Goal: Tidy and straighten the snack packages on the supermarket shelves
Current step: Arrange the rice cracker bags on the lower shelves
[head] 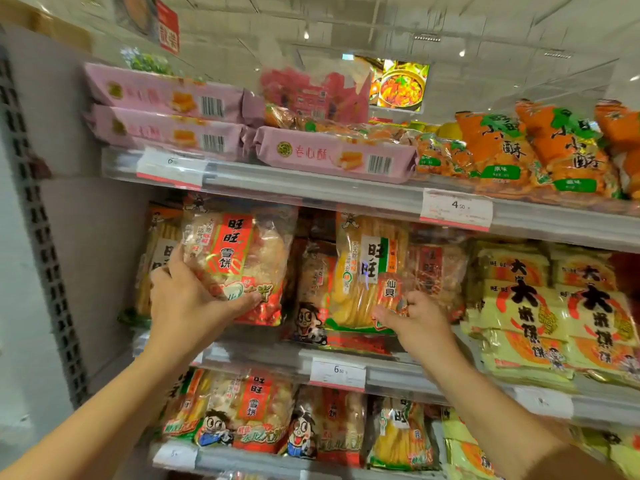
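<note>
On the middle shelf [263, 355] my left hand [187, 303] grips a clear bag of white rice crackers with a red label [239, 261], fingers behind its left edge and thumb across its lower front. The bag stands upright, a little forward of the row. My right hand [415, 320] pinches the lower right corner of a yellow rice cracker bag with a green and white label [367, 271], which stands upright to the right. Between the two bags sits a darker bag with a cartoon face [310, 306].
Pale yellow cracker bags [547, 313] are stacked at the right of the middle shelf. Pink boxes [336, 155] and orange snack bags [533, 150] lie on the upper shelf. More cracker bags [249, 414] fill the lower shelf. A grey perforated upright [41, 237] bounds the left side.
</note>
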